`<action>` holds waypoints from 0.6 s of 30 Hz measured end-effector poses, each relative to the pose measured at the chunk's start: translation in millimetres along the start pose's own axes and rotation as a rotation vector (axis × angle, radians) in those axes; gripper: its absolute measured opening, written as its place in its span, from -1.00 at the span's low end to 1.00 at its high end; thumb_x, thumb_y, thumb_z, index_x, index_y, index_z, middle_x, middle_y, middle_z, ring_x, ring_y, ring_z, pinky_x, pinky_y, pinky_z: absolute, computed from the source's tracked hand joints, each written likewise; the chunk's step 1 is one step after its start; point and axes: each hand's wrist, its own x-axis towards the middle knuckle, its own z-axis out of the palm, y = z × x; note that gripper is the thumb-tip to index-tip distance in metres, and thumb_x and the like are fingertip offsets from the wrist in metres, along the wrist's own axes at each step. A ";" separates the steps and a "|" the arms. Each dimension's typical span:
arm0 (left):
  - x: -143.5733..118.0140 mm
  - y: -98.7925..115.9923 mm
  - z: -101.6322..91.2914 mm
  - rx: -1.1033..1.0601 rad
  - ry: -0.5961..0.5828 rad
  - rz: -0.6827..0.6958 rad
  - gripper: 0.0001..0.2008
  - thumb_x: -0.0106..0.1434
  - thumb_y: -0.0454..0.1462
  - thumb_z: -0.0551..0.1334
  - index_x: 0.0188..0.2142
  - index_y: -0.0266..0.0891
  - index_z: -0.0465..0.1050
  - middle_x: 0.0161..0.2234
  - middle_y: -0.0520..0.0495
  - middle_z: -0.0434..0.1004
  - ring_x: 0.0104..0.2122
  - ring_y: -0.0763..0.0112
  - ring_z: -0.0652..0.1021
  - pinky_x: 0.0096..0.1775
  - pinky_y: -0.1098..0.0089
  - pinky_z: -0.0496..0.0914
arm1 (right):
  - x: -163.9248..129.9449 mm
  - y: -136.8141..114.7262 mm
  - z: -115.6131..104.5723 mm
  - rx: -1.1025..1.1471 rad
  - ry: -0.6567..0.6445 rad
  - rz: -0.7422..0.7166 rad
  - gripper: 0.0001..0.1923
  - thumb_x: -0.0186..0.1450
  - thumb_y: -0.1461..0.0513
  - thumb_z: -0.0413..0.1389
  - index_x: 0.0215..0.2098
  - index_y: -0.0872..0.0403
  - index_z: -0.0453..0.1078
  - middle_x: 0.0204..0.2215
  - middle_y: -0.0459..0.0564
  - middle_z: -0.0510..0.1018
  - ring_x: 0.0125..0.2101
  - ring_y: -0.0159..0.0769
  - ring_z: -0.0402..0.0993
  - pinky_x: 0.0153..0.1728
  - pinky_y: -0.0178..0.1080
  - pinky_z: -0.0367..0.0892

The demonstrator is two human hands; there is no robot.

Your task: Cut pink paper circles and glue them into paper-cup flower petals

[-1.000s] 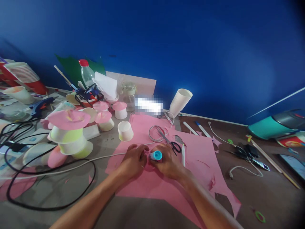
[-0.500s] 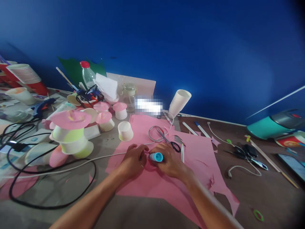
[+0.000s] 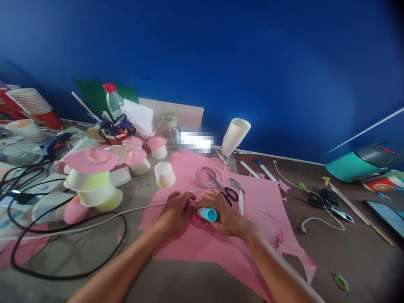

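Over the pink paper point(image 3: 186, 248), our right grip point(image 3: 222, 214) is clamped on the blue tube point(image 3: 206, 214); whether our left grip point(image 3: 176, 209) holds anything, we cannot tell. Just beyond lie scissors point(image 3: 220, 185), a cable coil point(image 3: 196, 176) and a cup point(image 3: 165, 176); farther, stacked cups point(image 3: 234, 138) by the wall point(image 3: 221, 63).

The blue tube point(image 3: 207, 214) looks like smooth, glossy plastic; the pink sheet point(image 3: 186, 252) beneath, matt paper. Farther lie metal-bladed, plastic-handled scissors point(image 3: 220, 184). Far stacked cups point(image 3: 232, 138) look like matt paper.
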 end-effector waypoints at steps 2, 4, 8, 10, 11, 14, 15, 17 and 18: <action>-0.2 0.7 -1.1 -0.010 -0.001 -0.019 -0.71 0.21 -0.37 0.05 -0.15 -0.21 0.47 -0.54 0.03 0.49 -0.41 0.32 0.49 -0.14 0.24 0.38 | -0.1 1.3 -5.4 0.095 0.003 0.033 -0.68 0.13 0.42 0.14 -0.21 -0.03 0.52 -0.33 -0.07 0.53 -0.21 -0.20 0.45 -0.09 -0.11 0.32; -0.6 0.2 -2.0 -0.044 0.003 -0.049 -0.71 0.21 -0.36 0.05 -0.14 -0.21 0.47 -0.56 0.03 0.45 -0.36 0.28 0.48 -0.22 0.30 0.38 | 0.5 2.9 -10.5 0.256 0.053 0.104 -0.75 0.13 0.37 0.19 -0.25 -0.01 0.54 -0.28 -0.05 0.57 -0.17 -0.18 0.48 -0.06 -0.09 0.33; -0.9 -5.2 -0.3 -0.145 -0.004 -0.111 -0.69 0.18 -0.37 0.06 -0.12 -0.21 0.46 -0.52 0.04 0.38 -0.39 0.34 0.43 -0.36 0.40 0.32 | 1.2 8.8 -14.4 0.615 0.205 0.278 -0.81 0.10 0.21 0.30 -0.28 0.02 0.54 -0.27 -0.03 0.60 -0.21 -0.16 0.52 -0.16 -0.15 0.40; -0.4 -8.5 1.9 -0.179 0.009 -0.124 -0.68 0.17 -0.36 0.07 -0.11 -0.22 0.45 -0.50 0.06 0.35 -0.43 0.39 0.39 -0.40 0.43 0.27 | 0.4 12.9 -13.0 0.767 0.285 0.364 -0.71 0.06 0.14 0.36 -0.25 0.03 0.53 -0.31 -0.05 0.61 -0.26 -0.18 0.52 -0.24 -0.20 0.41; -0.1 -9.5 2.9 -0.195 0.019 -0.127 -0.69 0.18 -0.36 0.07 -0.11 -0.23 0.45 -0.50 0.07 0.34 -0.45 0.41 0.38 -0.41 0.44 0.25 | -0.1 14.9 -12.0 0.839 0.325 0.395 -0.66 0.03 0.12 0.39 -0.24 0.03 0.53 -0.32 -0.05 0.61 -0.27 -0.19 0.52 -0.25 -0.21 0.41; 1.1 -9.8 3.4 -0.252 0.041 -0.142 -0.71 0.21 -0.33 0.07 -0.11 -0.26 0.43 -0.53 0.11 0.29 -0.51 0.46 0.32 -0.45 0.45 0.19 | -1.2 18.8 -8.9 0.991 0.422 0.436 -0.58 -0.02 0.09 0.43 -0.22 0.02 0.53 -0.36 -0.06 0.61 -0.29 -0.20 0.52 -0.28 -0.23 0.41; 1.4 -9.1 2.6 -0.267 0.043 -0.146 -0.72 0.22 -0.32 0.07 -0.10 -0.27 0.43 -0.54 0.12 0.28 -0.53 0.47 0.31 -0.46 0.45 0.17 | -1.3 19.2 -8.2 1.018 0.433 0.438 -0.57 -0.03 0.09 0.44 -0.21 0.02 0.54 -0.37 -0.06 0.61 -0.30 -0.20 0.52 -0.28 -0.23 0.41; 1.8 -7.7 0.3 -0.274 0.045 -0.141 -0.73 0.24 -0.31 0.07 -0.11 -0.27 0.43 -0.56 0.13 0.28 -0.55 0.48 0.30 -0.47 0.45 0.15 | -0.9 18.7 -6.8 1.046 0.409 0.438 -0.57 -0.03 0.09 0.45 -0.22 0.02 0.54 -0.40 -0.07 0.61 -0.32 -0.20 0.52 -0.28 -0.21 0.42; 2.0 -7.1 -0.8 -0.270 0.048 -0.134 -0.74 0.24 -0.31 0.07 -0.11 -0.28 0.43 -0.56 0.13 0.29 -0.55 0.49 0.30 -0.47 0.45 0.15 | -0.6 18.0 -6.2 1.044 0.381 0.435 -0.58 -0.03 0.09 0.45 -0.23 0.02 0.55 -0.41 -0.08 0.61 -0.33 -0.20 0.52 -0.27 -0.21 0.42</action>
